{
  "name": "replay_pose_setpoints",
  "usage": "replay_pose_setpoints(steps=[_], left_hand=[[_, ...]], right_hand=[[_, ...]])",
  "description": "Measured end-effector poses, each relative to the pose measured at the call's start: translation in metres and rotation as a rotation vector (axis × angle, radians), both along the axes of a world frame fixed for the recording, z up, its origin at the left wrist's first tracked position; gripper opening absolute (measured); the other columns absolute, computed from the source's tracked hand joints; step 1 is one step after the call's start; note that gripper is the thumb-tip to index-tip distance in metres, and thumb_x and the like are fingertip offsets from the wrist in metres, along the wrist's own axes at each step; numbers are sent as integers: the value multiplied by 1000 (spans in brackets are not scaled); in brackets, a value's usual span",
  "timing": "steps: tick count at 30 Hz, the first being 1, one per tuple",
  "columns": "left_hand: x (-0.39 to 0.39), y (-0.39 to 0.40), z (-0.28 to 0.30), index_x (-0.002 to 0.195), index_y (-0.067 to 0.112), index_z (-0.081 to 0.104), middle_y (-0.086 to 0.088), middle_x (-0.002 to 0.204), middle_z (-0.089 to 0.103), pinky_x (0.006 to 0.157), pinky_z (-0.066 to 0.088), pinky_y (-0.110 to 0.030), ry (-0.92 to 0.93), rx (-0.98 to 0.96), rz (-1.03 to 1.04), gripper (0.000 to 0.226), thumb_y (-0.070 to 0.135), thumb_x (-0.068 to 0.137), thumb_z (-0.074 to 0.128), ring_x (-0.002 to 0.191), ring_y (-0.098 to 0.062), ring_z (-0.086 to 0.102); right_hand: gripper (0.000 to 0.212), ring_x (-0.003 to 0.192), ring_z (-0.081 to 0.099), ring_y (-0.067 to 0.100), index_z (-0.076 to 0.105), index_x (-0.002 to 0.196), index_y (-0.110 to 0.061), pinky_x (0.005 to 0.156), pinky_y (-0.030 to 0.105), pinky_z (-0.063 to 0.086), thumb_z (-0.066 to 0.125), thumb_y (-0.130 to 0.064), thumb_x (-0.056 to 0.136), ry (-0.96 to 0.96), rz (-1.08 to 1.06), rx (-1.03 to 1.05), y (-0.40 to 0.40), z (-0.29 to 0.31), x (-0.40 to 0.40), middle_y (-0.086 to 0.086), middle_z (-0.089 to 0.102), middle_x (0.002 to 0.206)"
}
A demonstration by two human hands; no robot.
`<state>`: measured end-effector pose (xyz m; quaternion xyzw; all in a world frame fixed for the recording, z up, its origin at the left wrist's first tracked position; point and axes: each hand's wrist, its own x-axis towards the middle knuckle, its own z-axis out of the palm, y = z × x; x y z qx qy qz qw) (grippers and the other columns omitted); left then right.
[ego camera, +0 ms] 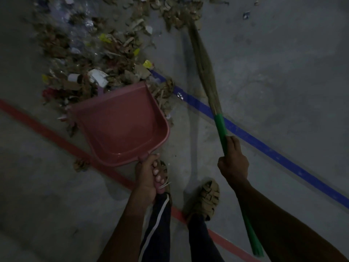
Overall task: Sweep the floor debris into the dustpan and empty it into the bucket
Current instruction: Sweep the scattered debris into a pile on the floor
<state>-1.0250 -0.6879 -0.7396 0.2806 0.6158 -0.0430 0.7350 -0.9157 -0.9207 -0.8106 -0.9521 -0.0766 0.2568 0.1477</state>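
A pink dustpan (120, 125) lies on the concrete floor, its open lip against a pile of debris (90, 53): dry leaves, cardboard scraps, plastic and paper bits. The pan's inside looks bare. My left hand (147, 174) grips the dustpan's handle at its near end. My right hand (233, 161) grips the green handle of a grass broom (203, 65). The broom's bristle end reaches up into the debris at the top of the view. No bucket is in view.
A red tape line (47, 133) and a blue tape line (264, 146) cross the floor. My two sandalled feet (206, 199) stand just behind the dustpan. A loose leaf (81, 164) lies near the red line. Bare concrete spreads to the right.
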Motion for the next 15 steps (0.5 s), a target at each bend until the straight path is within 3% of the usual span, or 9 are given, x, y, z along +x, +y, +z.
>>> replay_pose_setpoints(steps=[4, 10, 15], left_hand=[[8, -5, -3, 61, 17, 38, 3, 40, 31, 35, 28, -16, 0, -9, -19, 36, 16, 92, 57, 28, -12, 28], [9, -12, -2, 59, 16, 38, 2, 40, 30, 35, 28, -16, -8, -5, -35, 37, 15, 92, 56, 28, -12, 27], [16, -23, 3, 59, 18, 39, 3, 42, 31, 36, 27, -17, 26, -21, -5, 37, 16, 90, 59, 30, -12, 28]], right_hand=[[71, 72, 53, 17, 40, 139, -11, 55, 35, 55, 68, -5, 74, 133, -15, -87, -13, -9, -5, 3, 38, 137], [72, 85, 56, 15, 41, 140, -16, 65, 32, 58, 69, -7, 74, 241, 121, 36, -3, -12, -17, -2, 36, 139], [75, 100, 55, 15, 49, 139, -16, 69, 18, 43, 69, -3, 68, 167, 39, 168, 1, 12, -18, -1, 49, 135]])
